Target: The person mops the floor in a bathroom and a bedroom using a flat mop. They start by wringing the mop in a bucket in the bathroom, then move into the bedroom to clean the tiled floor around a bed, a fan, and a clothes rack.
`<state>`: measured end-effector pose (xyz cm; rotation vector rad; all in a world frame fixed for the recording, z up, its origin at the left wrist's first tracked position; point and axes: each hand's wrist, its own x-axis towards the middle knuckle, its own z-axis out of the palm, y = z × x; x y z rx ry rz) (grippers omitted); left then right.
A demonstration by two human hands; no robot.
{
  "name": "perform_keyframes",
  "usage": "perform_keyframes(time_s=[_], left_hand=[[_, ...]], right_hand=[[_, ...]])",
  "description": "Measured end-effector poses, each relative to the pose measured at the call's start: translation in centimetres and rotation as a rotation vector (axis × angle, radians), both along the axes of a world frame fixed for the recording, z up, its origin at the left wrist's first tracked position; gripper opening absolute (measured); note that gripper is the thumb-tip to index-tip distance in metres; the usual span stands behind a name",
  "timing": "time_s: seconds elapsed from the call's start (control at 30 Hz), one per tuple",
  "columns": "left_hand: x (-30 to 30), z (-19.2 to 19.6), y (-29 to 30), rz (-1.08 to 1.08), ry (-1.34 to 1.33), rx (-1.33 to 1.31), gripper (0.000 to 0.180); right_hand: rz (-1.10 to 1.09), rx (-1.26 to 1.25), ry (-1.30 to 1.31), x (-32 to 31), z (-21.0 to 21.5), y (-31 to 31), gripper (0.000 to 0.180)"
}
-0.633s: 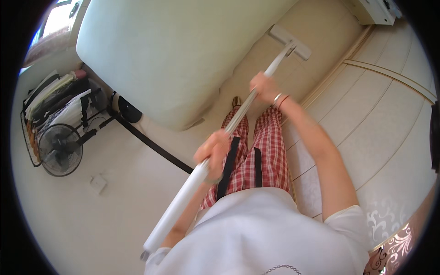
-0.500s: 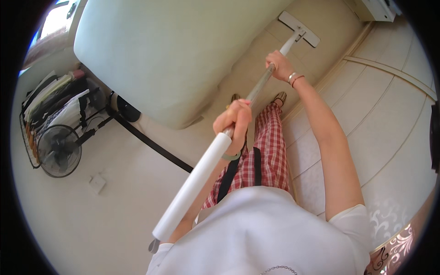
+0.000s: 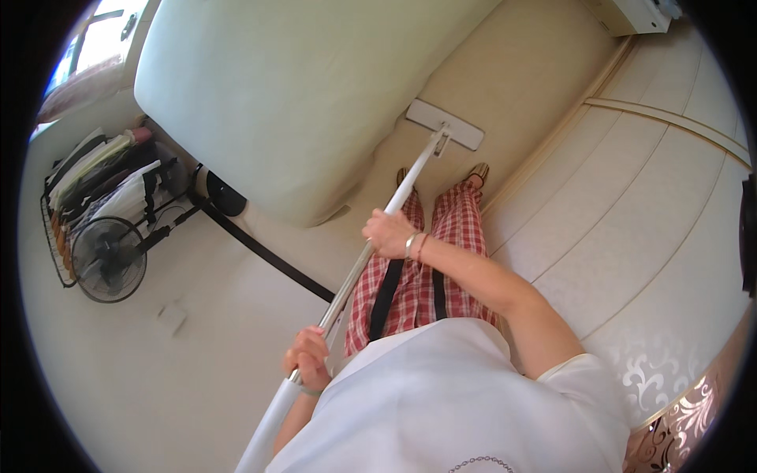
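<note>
Head view: left hand (image 3: 307, 356) and, farther down toward the floor (image 3: 524, 87), right hand (image 3: 389, 234) both wrap the mop (image 3: 348, 288), its flat head (image 3: 444, 124) beside the bed (image 3: 276, 94). Mopping seems in hand; another stroke would call for firm grips.

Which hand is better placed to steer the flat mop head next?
Probably the right hand: it grips the pole closer to the mop head, while the left hand holds it farther back, by the thick white tube.

Bright window (image 3: 101, 38), pale bed (image 3: 292, 94), beige floor (image 3: 536, 71)
</note>
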<state>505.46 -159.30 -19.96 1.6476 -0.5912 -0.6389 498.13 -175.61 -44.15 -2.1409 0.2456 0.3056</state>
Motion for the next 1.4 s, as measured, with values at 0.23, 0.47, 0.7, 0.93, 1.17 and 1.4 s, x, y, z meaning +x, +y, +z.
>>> perform_keyframes(time_s=[0.23,0.47,0.7,0.93,1.17,1.4], left_hand=[[-2.0,-10.2,-12.2,-0.180,0.174,-0.016,0.018],[0.2,-12.3,-13.3,-0.097,0.124,-0.137,0.026],[-0.3,2.2,0.1,0.160,0.000,0.191,0.031],[0.5,0.8,0.3,0.093,-0.001,-0.015,0.031],[-1.4,-10.1,-12.8,-0.047,0.330,-0.109,0.026],[-1.9,-8.0,-14.8,-0.204,0.139,-0.006,0.022]], right_hand=[[-0.123,-0.317,0.123,-4.2,-9.2,-16.0,0.013],[-0.177,-0.349,-0.020,-1.9,-10.8,-17.3,0.008],[0.071,-0.049,0.053,1.8,0.5,1.8,0.010],[0.100,0.052,0.019,1.6,1.2,0.6,0.009],[-0.262,-0.330,-0.034,-3.1,-8.4,-16.2,0.006],[-0.350,-0.273,-0.149,-5.8,-10.6,-16.1,0.005]])
